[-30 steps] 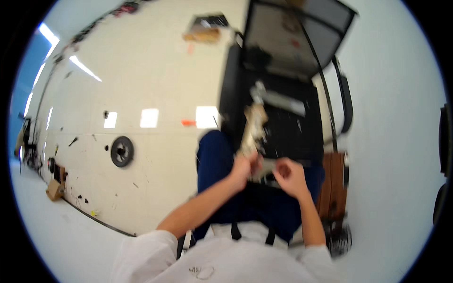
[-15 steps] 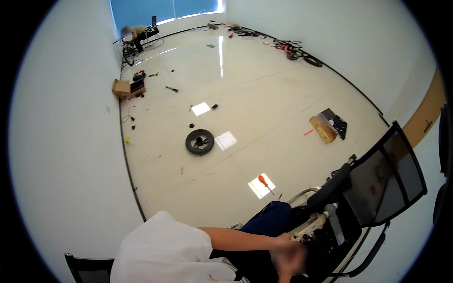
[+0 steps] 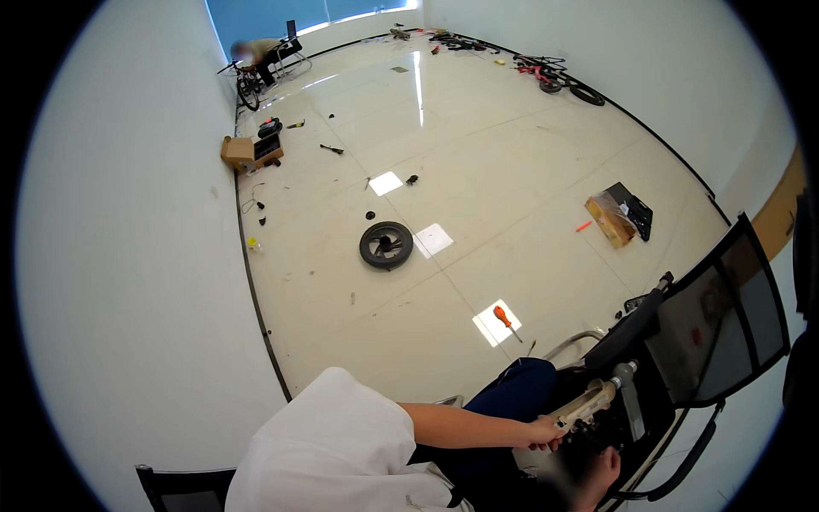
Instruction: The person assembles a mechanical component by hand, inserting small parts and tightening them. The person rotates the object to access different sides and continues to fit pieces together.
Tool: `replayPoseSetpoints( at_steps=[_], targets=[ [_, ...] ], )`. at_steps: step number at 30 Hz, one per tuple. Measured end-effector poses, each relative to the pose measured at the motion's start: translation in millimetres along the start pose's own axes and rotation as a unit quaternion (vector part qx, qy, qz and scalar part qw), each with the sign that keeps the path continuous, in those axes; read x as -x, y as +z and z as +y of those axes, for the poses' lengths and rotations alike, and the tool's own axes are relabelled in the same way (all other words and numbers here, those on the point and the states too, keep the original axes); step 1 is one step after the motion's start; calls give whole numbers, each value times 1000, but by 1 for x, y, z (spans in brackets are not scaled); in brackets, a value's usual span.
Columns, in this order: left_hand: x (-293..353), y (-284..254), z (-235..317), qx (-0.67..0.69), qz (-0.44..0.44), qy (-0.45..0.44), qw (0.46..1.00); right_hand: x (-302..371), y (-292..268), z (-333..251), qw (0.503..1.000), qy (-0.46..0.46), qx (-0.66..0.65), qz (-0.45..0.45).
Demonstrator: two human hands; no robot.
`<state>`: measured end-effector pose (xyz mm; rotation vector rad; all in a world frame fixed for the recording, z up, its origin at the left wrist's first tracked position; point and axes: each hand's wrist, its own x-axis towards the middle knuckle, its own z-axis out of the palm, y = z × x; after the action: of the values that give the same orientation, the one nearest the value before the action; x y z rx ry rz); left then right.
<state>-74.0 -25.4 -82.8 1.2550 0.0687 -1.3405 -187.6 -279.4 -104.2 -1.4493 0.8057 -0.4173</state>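
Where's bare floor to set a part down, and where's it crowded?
Bare floor lies between the black wheel and the orange strip, and between that wheel and the orange screwdriver. Crowded: the chair seat, where the cream part and grey bar lie near the left hand and right hand.

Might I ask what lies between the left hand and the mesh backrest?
The head view shows a cream part and a grey piece between them.

No readable text, labels, numbers or signs on anything in view.
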Motion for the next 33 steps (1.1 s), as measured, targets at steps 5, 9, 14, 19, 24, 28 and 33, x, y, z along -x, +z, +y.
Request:
replayPoseSetpoints(
  at_steps=[5, 9, 14, 19, 24, 28, 33],
  targets=[
    [12, -2, 5, 11, 18, 1, 1000, -27, 108, -42, 989, 50, -137, 39],
    [29, 4, 18, 15, 28, 17, 999, -20, 157, -67, 975, -151, 157, -39],
    [4, 2, 0, -5, 39, 21, 999, 16, 196, -100, 897, -276, 294, -182],
    [12, 5, 1, -57, 29, 65, 996, 65, 196, -129, 863, -264, 362, -235],
    [18, 5, -3, -68, 7, 109, 992, 86, 196, -139, 846, -268, 381, -260],
    [31, -1, 10, -59, -16, 83, 995, 81, 203, -146, 836, -308, 389, -236],
    [11, 0, -3, -29, -3, 50, 998, 9, 180, -109, 881, -326, 325, -110]
  ],
)
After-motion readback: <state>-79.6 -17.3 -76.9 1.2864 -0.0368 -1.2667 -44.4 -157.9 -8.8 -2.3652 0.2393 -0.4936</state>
